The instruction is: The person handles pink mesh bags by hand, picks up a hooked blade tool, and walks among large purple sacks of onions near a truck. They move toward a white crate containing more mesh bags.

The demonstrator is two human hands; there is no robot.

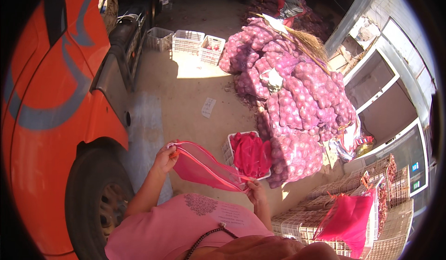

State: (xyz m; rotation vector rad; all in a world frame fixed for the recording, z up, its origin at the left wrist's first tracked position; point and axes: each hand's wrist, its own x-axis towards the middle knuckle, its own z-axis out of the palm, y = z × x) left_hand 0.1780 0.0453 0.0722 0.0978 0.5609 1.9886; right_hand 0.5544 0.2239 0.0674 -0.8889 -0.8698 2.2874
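A produce yard; net sacks of onions (297,104), plastic crates (187,46) and an orange truck (44,167) show it.

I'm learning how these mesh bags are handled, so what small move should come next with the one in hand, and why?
Probably ease the left hand and right hand slightly toward each other, letting the red mesh bag gape: they grip it at opposite ends of its edge, it looks drawn out long and narrow, and it seems empty.
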